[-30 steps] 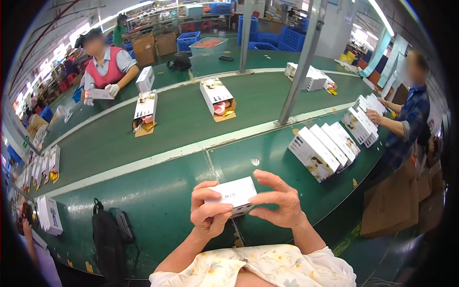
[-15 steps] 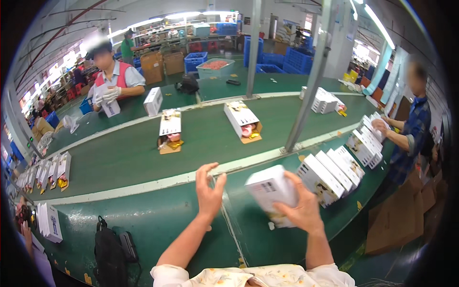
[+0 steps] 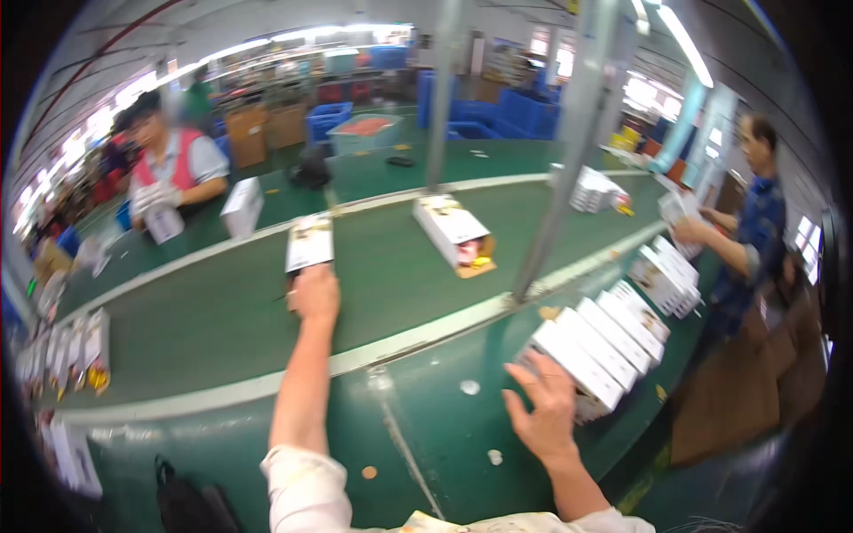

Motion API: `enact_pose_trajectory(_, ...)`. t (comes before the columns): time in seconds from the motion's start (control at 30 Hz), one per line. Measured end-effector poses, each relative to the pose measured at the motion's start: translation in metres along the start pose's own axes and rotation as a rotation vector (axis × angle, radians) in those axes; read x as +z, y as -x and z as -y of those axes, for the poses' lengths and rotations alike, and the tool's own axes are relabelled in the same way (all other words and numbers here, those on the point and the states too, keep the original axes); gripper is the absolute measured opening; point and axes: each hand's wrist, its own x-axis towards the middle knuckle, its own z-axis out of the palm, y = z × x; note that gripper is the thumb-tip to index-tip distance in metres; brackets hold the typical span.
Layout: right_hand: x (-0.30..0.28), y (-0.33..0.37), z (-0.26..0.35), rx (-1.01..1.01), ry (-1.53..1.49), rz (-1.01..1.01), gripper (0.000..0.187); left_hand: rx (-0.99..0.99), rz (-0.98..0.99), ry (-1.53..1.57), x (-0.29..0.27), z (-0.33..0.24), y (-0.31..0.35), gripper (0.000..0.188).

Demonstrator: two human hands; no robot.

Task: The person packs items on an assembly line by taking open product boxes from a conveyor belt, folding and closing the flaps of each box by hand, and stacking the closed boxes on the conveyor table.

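Observation:
My left arm reaches over the belt, and my left hand (image 3: 317,291) is closed round the near end of a white printed box (image 3: 310,242). The fingers hide that end. On the right, my right hand (image 3: 544,410) is open, thumb and fingers spread. Its fingertips rest against the nearest white box (image 3: 573,360) in a row of upright white boxes on the near table. Further right on the belt lies another white box (image 3: 449,222), its near flap open and pink and yellow contents showing.
A metal post (image 3: 569,151) rises beside the belt (image 3: 391,284). Across it, a person in a pink vest (image 3: 173,169) handles a white box. A person in a blue checked shirt (image 3: 755,213) holds boxes at right. More boxes (image 3: 80,351) lie left; a black bag (image 3: 187,497) lies near.
My right hand has released the box it carried, which now appears to stand at the row's near end. My left hand has moved forward and left onto the box on the belt.

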Motion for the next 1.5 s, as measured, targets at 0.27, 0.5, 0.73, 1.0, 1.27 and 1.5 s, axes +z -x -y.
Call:
enact_pose_trajectory(0.27, 0.006, 0.000, 0.047, -0.008, -0.392, 0.080, 0.043, 0.340, -0.171, 0.278, -0.161, -0.017, 0.057, 0.007)
enact_pose_trajectory(0.5, -0.010, -0.040, 0.041, -0.050, -0.598, 0.242, 0.060, 0.655, 0.093, 0.646, -0.266, -0.042, 0.168, 0.011)
enact_pose_trajectory(0.73, 0.016, -0.055, 0.025, -0.118, -0.707, 1.367, 0.087, 0.904, 0.137, 0.712, -0.298, -0.034, 0.254, 0.020)
enact_pose_trajectory(1.0, -0.014, -0.042, 0.039, 0.053, -0.742, 1.616, 0.061, 0.148, 0.530, 1.261, -0.288, 0.007, 0.218, 0.023)
enact_pose_trajectory(1.27, -0.022, -0.040, 0.043, 0.033, -0.774, 1.761, 0.065, 0.161, 1.621, 1.477, -0.250, -0.017, 0.219, 0.043)
enact_pose_trajectory(1.5, -0.017, -0.035, 0.032, 0.004, -0.759, 1.693, 0.066, 0.089, 1.327, 1.400, -0.272, -0.009, 0.204, 0.013)
